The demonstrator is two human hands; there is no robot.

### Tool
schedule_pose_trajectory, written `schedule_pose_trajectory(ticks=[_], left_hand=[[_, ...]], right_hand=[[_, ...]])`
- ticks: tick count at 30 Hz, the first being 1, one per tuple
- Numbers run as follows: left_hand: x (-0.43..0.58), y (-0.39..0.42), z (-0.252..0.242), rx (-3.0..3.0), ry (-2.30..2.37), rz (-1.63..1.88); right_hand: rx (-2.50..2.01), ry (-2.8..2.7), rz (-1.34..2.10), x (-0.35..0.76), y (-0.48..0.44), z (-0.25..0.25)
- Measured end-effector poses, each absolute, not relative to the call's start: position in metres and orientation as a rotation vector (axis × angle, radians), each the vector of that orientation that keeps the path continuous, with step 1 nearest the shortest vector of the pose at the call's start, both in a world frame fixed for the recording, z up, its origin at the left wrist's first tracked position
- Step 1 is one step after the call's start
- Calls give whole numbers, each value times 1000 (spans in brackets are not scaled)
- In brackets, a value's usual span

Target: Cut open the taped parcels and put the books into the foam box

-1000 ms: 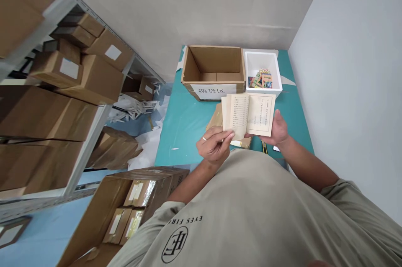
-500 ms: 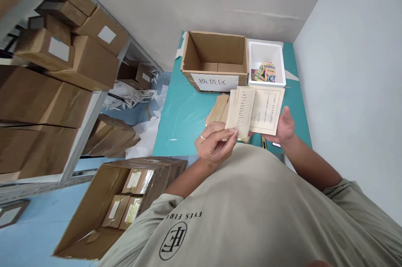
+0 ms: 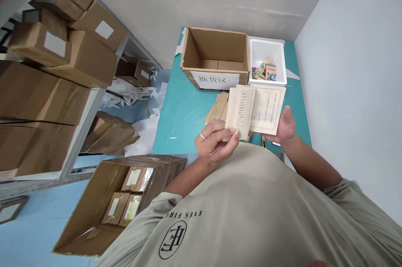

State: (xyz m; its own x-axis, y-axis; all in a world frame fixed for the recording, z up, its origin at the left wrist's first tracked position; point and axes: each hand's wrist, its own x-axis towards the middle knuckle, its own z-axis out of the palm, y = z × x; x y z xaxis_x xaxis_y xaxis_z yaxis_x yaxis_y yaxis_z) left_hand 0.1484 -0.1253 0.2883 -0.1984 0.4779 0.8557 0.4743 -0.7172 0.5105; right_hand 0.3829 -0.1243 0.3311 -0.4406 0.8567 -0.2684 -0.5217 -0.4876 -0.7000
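A stockroom: metal shelving packed with taped cartons fills the upper left (another open carton sits lower left).

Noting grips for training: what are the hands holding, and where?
An open printed booklet: the left hand pinches the left pages at their lower edge, and the right hand grips the right page's outer edge.

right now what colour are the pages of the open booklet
The booklet pages are pale cream with dark printed columns, clearest in the head view.
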Motion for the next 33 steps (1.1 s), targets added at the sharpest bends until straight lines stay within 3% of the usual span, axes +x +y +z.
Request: schedule_pose_trajectory(ticks=[4,10,13,19,27,33], left_hand=[[149,-123,279,1953,1162,2027],[158,-110,279,2382,727,1092],[160,-105,274,2460,689,823],[143,-107,248,2379,971,811],[117,-116,225,2300,1199,732],[99,-127,204,2193,1327,724]], right_hand=[[-771,-647,2015,381,-123,324],[-779,-553,1928,371,-120,285],[-944,-540,1863,366,-119,259],[-1378,-494,1527,403,-83,220],[-1724,-490,1076,533,74,241],[-2025,-471,1128,538,32,185]])
